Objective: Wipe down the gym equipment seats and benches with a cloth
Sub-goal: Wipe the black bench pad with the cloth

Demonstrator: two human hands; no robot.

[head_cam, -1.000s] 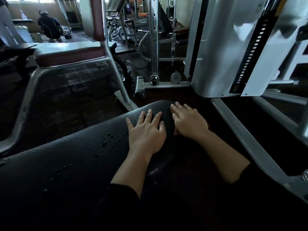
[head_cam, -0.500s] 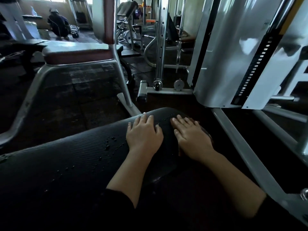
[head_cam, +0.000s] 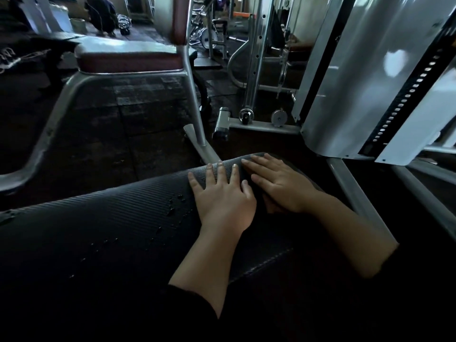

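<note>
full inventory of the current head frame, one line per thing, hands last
ribbed pad: 1, black, foreground, running from lower left up to centre
water droplets: a scatter, clear, on the pad just left of the left hand
bench seat: 1, maroon sides with a pale sheen on top, upper left on a grey tube frame
machine shroud: 1, silver-white, upper right
weight stack slot: 1, black with a row of pale holes, far right
floor tiles: many, dark, under the bench
crouching person: 1, dark clothes, far upper left
cloth: none that I can tell
left hand: 1, flat on the pad, fingers spread
right hand: 1, flat on the pad's far end, beside the left
</note>
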